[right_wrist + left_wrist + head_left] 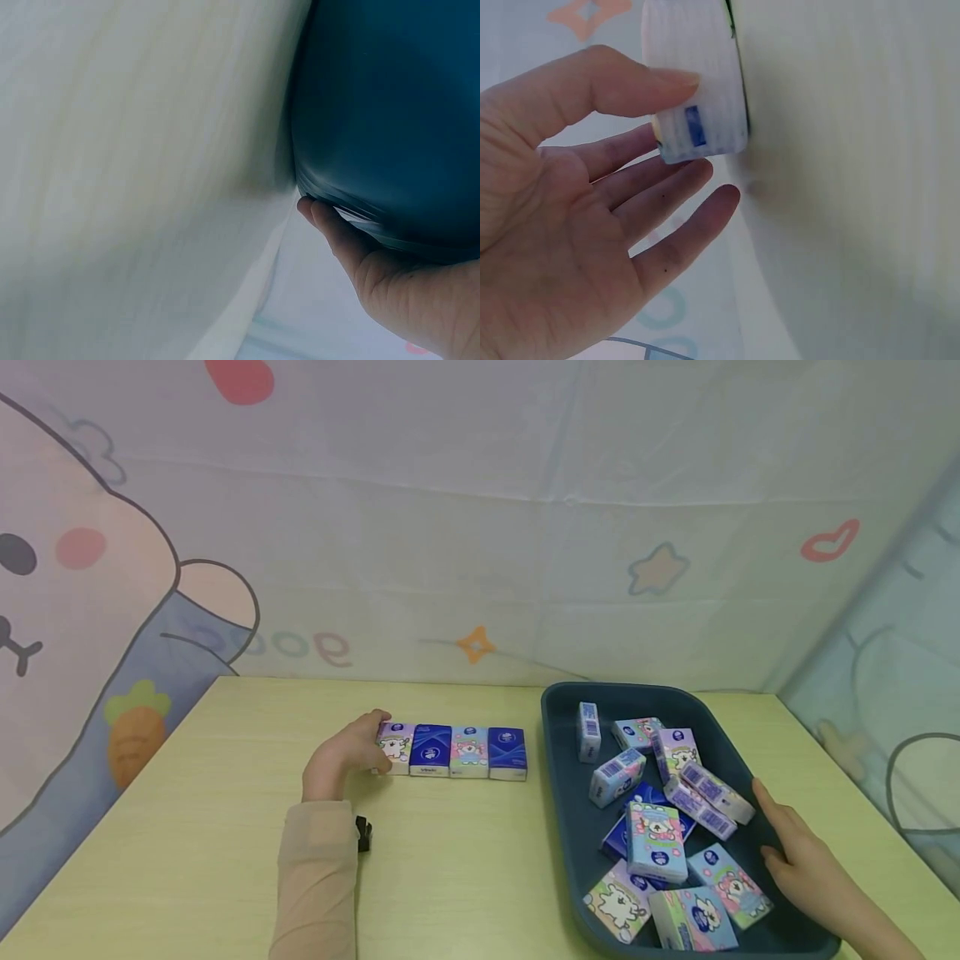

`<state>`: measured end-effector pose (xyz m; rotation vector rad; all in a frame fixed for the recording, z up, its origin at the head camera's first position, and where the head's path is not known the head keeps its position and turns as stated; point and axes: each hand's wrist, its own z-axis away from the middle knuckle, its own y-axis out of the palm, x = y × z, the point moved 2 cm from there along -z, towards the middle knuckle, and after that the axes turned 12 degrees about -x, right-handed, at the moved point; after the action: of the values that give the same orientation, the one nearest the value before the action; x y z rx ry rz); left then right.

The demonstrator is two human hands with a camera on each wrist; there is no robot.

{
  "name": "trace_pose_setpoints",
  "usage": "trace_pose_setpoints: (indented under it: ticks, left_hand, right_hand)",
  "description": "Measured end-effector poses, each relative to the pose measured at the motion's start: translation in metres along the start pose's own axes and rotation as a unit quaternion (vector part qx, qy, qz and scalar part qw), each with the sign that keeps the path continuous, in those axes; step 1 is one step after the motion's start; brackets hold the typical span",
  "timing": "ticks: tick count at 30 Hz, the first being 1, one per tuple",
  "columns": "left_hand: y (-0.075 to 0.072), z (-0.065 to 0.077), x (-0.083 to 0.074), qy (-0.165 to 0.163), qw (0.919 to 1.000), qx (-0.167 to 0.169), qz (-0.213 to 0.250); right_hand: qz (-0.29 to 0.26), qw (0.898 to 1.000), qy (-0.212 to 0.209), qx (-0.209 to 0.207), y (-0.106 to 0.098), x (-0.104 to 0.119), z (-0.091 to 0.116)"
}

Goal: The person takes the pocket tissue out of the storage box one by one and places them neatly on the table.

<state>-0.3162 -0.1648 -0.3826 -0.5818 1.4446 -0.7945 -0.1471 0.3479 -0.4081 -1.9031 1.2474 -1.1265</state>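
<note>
On the table (442, 860), several pocket tissue packs stand side by side in a short row, dark blue ones alternating with cartoon-printed ones. My left hand (348, 752) pinches the leftmost cartoon-printed tissue pack (396, 745). In the left wrist view its thumb lies across the pack's white end (712, 82), with the other fingers behind and below. On the right is a dark blue-green tray (564, 843) of loose tissue packs. My right hand (810, 868) grips the tray's right rim, thumb on the inside; in the right wrist view its fingers (345, 232) lie along the tray's outer wall.
Tissue packs, among them an upright one (588, 732) and a cartoon-printed one (657, 842) on top of dark blue ones, lie jumbled in the tray. A printed cloth (480, 527) hangs behind the table. A dark cable (892, 785) loops beyond the right edge.
</note>
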Motion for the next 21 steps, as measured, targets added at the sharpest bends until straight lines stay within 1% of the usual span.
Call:
trace_pose_setpoints:
  ticks: [4,6,11,16,21]
  left_hand:
    - [-0.005,0.002,-0.004,0.005,0.9997,-0.012,-0.022]
    - [-0.008,0.004,-0.007,0.003,0.9995,-0.017,-0.028]
    - [-0.015,0.010,-0.015,0.010,0.9990,-0.023,-0.037]
    - [-0.021,0.017,-0.027,0.034,0.9979,-0.032,-0.045]
    - [-0.025,0.021,-0.040,0.059,0.9951,-0.052,-0.061]
  right_hand:
    - [-0.006,1.000,-0.001,0.000,0.000,0.000,0.000]
    - [-0.013,1.000,-0.002,-0.001,-0.001,0.000,0.000]
    - [-0.017,1.000,-0.004,-0.001,-0.001,0.001,0.000]
    - [-0.018,1.000,-0.008,-0.005,0.000,0.000,0.001]
    - [-0.025,1.000,-0.009,-0.007,0.002,0.000,0.002]
